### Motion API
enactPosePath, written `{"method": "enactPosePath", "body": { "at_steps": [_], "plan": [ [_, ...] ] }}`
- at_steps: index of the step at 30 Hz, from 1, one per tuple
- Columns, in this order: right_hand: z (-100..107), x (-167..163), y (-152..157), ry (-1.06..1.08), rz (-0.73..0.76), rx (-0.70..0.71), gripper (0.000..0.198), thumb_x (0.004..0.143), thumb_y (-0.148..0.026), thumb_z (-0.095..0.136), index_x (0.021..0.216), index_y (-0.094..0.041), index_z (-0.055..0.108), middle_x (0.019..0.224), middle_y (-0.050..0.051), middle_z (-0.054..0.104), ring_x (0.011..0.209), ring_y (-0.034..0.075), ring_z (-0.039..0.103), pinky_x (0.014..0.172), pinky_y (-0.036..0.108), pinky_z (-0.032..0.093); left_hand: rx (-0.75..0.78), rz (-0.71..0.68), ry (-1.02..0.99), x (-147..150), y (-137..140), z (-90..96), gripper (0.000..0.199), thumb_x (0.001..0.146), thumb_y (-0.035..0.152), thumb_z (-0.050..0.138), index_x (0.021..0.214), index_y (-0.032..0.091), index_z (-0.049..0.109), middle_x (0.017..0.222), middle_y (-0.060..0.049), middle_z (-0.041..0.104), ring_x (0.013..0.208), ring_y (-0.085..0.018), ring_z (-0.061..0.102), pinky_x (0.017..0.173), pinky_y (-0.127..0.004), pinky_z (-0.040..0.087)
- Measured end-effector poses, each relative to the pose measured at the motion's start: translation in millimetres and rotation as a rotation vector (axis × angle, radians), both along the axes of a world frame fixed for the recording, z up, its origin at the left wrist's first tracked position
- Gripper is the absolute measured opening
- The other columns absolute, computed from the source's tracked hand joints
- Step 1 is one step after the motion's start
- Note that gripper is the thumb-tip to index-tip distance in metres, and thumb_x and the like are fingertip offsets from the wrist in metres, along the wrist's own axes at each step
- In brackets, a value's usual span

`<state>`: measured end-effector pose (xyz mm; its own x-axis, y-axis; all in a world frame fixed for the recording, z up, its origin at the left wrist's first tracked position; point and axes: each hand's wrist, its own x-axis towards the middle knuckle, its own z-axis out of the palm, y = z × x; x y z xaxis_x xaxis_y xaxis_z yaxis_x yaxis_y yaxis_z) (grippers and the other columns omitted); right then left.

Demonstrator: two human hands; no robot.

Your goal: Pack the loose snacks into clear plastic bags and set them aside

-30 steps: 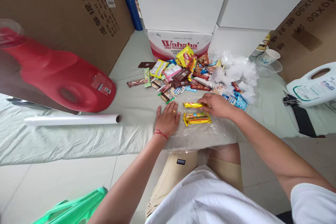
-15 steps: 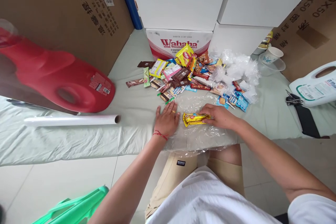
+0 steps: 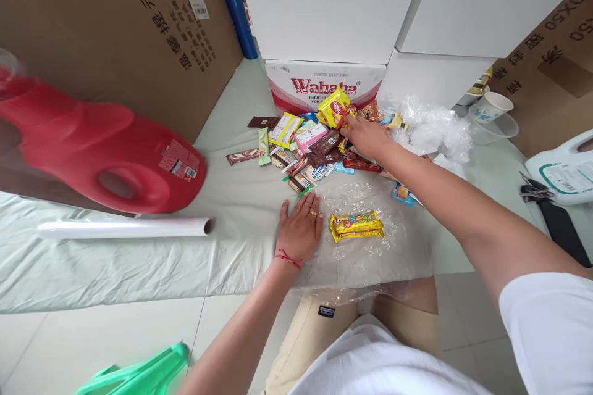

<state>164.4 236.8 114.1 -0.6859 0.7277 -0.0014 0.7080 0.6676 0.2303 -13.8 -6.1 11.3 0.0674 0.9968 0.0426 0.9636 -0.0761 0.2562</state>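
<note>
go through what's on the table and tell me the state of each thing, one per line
Left hand: flat, palm down on plastic sheet.
Right hand: reaching into snack pile.
Yellow snack packs: lying on sheet, sealed.
Film roll: lying down.
Red jug: on its side.
Paper cup: upright.

Storeroom — stacked cardboard cartons [image 3: 115, 31] wall in the table [image 3: 139, 259].

Both arms are bare from the short sleeves down. The shirt is a plain white tee, loose over the chest, its right sleeve [image 3: 551, 321] ending above the elbow. Beige shorts carry a small dark label [image 3: 326, 311] stitched on the left leg. A thin red string bracelet [image 3: 288, 257] circles the left wrist, and a slim gold ring [image 3: 313, 213] sits on one finger of the left hand [image 3: 301, 228]
</note>
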Motion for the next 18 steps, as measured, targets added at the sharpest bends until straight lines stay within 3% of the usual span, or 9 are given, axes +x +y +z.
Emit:
{"method": "enactPosePath", "body": {
  "at_steps": [3, 6, 10, 12, 15, 18],
  "plan": [
    [-3, -14, 20, -0.068, 0.073, -0.011, 0.042, 0.104, -0.016, 0.038, 0.130, -0.011, 0.070, 0.145, 0.023, 0.053, 0.126, 0.036, 0.048, 0.089, 0.041, 0.045, 0.000, 0.001, -0.004, 0, 0, 0.5, 0.057, 0.109, 0.037, 0.027, 0.161, 0.022, 0.045, 0.168, -0.009, 0.042, 0.156, -0.027, 0.040, 0.131, -0.063, 0.021],
    [2, -13, 22, -0.099, 0.127, 0.029, 0.041, 0.103, -0.015, 0.037, 0.128, -0.010, 0.070, 0.140, 0.024, 0.058, 0.125, 0.036, 0.047, 0.086, 0.040, 0.043, -0.004, -0.001, -0.011, 0, 0, 1.2, 0.057, 0.109, 0.037, 0.027, 0.161, 0.022, 0.045, 0.168, -0.008, 0.042, 0.157, -0.027, 0.040, 0.131, -0.062, 0.021],
    [27, 6, -5, -0.069, 0.047, 0.095, 0.041, 0.102, -0.014, 0.038, 0.127, -0.010, 0.070, 0.126, 0.023, 0.066, 0.118, 0.035, 0.053, 0.081, 0.038, 0.042, -0.011, 0.005, -0.017, 0, 0, 2.1, 0.057, 0.109, 0.038, 0.027, 0.161, 0.022, 0.045, 0.169, -0.008, 0.040, 0.157, -0.027, 0.039, 0.131, -0.063, 0.021],
    [38, 19, -27, -0.017, -0.041, 0.073, 0.038, 0.102, -0.021, 0.043, 0.125, -0.012, 0.072, 0.121, 0.020, 0.069, 0.111, 0.033, 0.059, 0.078, 0.036, 0.041, -0.013, 0.006, -0.018, 0, 1, 2.5, 0.057, 0.109, 0.039, 0.027, 0.160, 0.023, 0.046, 0.169, -0.008, 0.040, 0.157, -0.027, 0.039, 0.131, -0.063, 0.021],
    [41, 36, -61, 0.081, -0.054, -0.219, 0.033, 0.098, -0.037, 0.059, 0.119, -0.019, 0.076, 0.110, 0.011, 0.075, 0.096, 0.027, 0.065, 0.075, 0.032, 0.042, -0.018, 0.002, -0.018, 0, 1, 2.7, 0.057, 0.109, 0.039, 0.027, 0.160, 0.022, 0.046, 0.169, -0.008, 0.040, 0.158, -0.027, 0.038, 0.131, -0.063, 0.020],
    [22, 47, -86, 0.159, 0.044, -0.614, 0.029, 0.093, -0.039, 0.067, 0.115, -0.024, 0.079, 0.105, 0.003, 0.079, 0.088, 0.021, 0.068, 0.076, 0.029, 0.044, -0.013, 0.000, -0.017, 0, 0, 1.6, 0.058, 0.109, 0.038, 0.026, 0.160, 0.020, 0.045, 0.169, -0.009, 0.040, 0.157, -0.026, 0.038, 0.131, -0.064, 0.020]
  ]
}}
